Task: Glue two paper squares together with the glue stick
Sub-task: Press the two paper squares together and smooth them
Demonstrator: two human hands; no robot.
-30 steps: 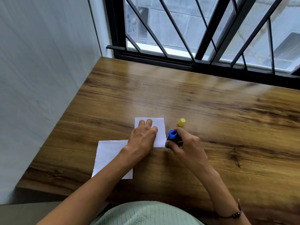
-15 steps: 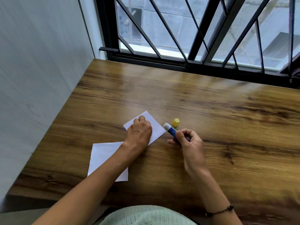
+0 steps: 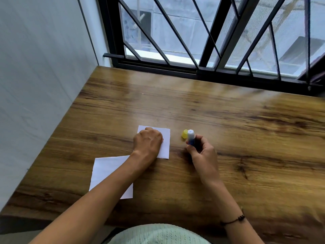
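A small white paper square (image 3: 165, 144) lies flat on the wooden table (image 3: 228, 131). My left hand (image 3: 148, 141) rests on it with fingers curled, pressing it down and hiding most of its left part. A second, larger white paper square (image 3: 109, 170) lies nearer to me on the left, partly under my left forearm. My right hand (image 3: 202, 153) grips a blue glue stick (image 3: 191, 137), uncapped, its white tip pointing up and away, to the right of the small square. The yellow cap (image 3: 184, 134) stands on the table just left of the stick's tip.
A white wall (image 3: 38, 76) runs along the table's left edge. A black-barred window (image 3: 202, 50) closes the far edge. The table's near edge is by my body. Bare wood stretches to the right and behind the papers.
The small square has turned back from a diagonal to square with the table under my left hand. The glue stick has swung from tilted left to nearly upright, off the paper.
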